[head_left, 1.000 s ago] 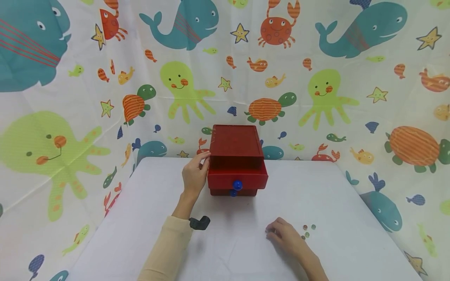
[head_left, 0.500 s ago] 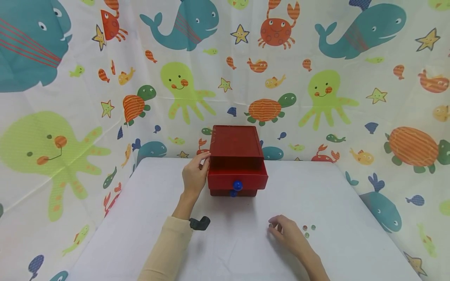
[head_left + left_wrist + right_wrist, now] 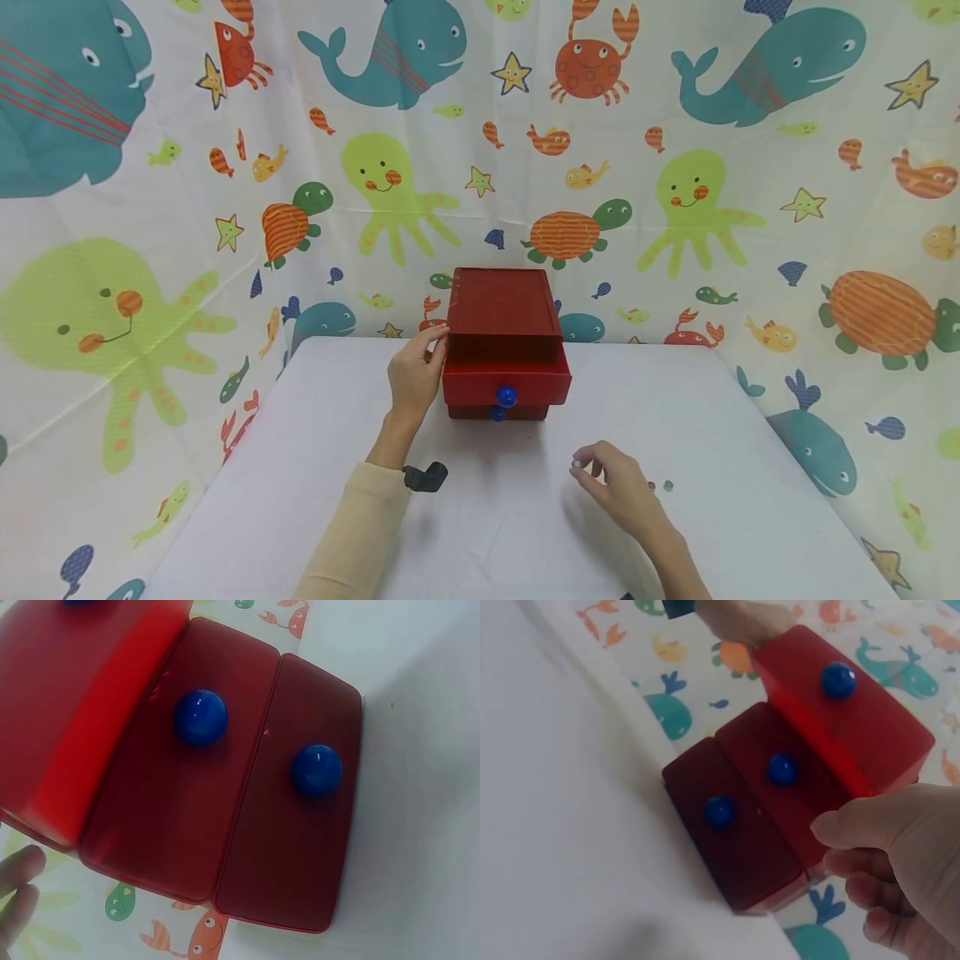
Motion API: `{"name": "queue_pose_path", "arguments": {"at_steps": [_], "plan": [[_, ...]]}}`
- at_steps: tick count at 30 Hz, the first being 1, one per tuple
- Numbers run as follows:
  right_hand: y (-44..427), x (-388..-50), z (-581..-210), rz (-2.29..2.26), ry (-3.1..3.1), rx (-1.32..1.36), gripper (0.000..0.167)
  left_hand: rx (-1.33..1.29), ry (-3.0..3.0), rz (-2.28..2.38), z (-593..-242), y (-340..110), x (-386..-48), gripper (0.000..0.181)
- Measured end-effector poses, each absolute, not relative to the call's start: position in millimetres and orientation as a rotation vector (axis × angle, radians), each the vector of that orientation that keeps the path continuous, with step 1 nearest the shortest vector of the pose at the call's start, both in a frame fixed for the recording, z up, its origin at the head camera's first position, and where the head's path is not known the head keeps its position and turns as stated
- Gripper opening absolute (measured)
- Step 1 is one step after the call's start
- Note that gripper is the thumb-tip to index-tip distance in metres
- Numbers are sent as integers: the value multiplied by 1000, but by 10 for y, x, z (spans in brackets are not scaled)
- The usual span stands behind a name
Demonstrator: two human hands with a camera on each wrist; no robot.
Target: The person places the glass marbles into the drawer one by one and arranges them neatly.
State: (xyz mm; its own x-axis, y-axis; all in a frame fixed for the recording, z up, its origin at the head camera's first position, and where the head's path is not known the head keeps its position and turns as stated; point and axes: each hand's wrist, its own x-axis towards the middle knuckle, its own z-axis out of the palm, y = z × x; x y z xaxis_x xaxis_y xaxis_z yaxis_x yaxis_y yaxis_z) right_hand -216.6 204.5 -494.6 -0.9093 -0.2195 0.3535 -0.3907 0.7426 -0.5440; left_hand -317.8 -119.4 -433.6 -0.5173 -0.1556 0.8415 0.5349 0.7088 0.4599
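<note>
A small red drawer cabinet (image 3: 504, 302) with round blue knobs stands at the far side of the table. Its top drawer (image 3: 480, 388) is pulled out; the two below sit flush in the left wrist view. My left hand (image 3: 415, 372) rests against the cabinet's left side, with fingertips (image 3: 19, 874) beside the pulled-out drawer. Over the table to the front right, my right hand (image 3: 617, 487) pinches a small pale marble (image 3: 577, 464) between thumb and finger. In the right wrist view the marble is hidden behind the fingers.
Two more marbles, one reddish (image 3: 651, 486) and one green (image 3: 668, 486), lie on the white table (image 3: 720, 417) just right of my right hand. Behind the table hangs a cloth (image 3: 480, 125) printed with sea animals.
My right hand has risen and moved slightly forward from the table near the marbles, and a pale marble now shows at its fingertips. My left hand and the cabinet have stayed still.
</note>
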Motion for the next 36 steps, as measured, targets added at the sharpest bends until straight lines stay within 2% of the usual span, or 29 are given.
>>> {"name": "queue_pose_path", "arguments": {"at_steps": [17, 36], "plan": [[1884, -2235, -4492, 869, -2432, 617, 22, -297, -1926, -864, -4352, -1204, -3192, 20], [1698, -2558, -4082, 910, -2179, 712, 24, -284, -1921, -894, -4352, -1205, -3198, 19]]}}
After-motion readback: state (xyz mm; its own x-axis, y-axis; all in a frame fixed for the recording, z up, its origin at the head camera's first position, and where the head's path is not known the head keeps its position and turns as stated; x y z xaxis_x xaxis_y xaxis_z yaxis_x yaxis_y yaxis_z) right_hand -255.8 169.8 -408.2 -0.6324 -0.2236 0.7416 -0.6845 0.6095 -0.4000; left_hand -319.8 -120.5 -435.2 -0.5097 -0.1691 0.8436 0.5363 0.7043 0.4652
